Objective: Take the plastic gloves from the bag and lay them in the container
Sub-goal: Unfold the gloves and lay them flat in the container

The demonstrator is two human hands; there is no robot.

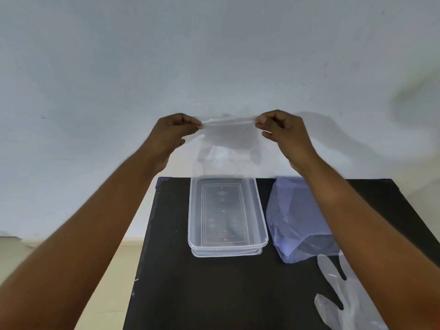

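From the head camera, both arms reach forward above a black square worktop (214,294). The left hand (170,134) and the right hand (284,134) each pinch, fingers clamped together, one end of the cuff of a thin clear plastic glove (226,141), which hangs stretched between them at 12 o'clock, above the far end of a clear rectangular plastic container (227,245). The container sits at the worktop's centre. Just beside it, at 3 o'clock, lies a crumpled pale purple plastic bag (295,222). At 5 o'clock a second clear glove (342,303) lies flat near the worktop's edge.
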